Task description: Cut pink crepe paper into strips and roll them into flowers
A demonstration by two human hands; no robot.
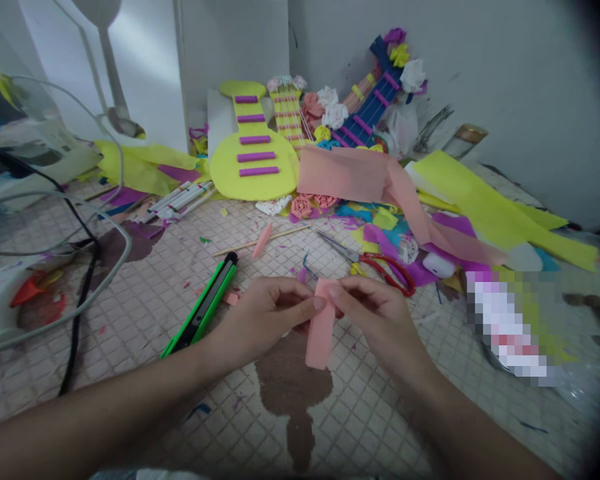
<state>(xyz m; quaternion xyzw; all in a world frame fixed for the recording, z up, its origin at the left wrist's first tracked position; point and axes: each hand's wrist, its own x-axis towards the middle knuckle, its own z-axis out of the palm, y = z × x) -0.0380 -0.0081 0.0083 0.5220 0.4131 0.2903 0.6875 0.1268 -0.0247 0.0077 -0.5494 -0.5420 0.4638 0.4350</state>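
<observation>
Nearest you, both forearms are cut off by the frame, and between them lies a brown patch (293, 380) of the table (380, 427). Over the far part of that patch you have the pink strip (321, 340): narrow, pale and smooth, its near end squared off with softened corners, the whole leaning slightly right as it runs away from you. Whether that near end touches the table, you cannot tell. Your thumbs cover part of the far end, and the fingers behind it are largely hidden. Your left hand (270, 310) pinches the strip's left edge between thumb and bent fingers; your right hand (375, 307) pinches it higher up, thumb laid across the front, so the two thumb tips almost meet. The green cutter (205, 303) lies just beyond your left forearm, its lower end cut off from view by that arm. Off to your right, a pixelated block (510, 327) masks whatever is there. Beyond your hands lie red-handled scissors (390, 267) and a thin stick (260, 240); farther back, a yellow paper guitar (255, 167) with purple bars leans among crumpled flowers.
</observation>
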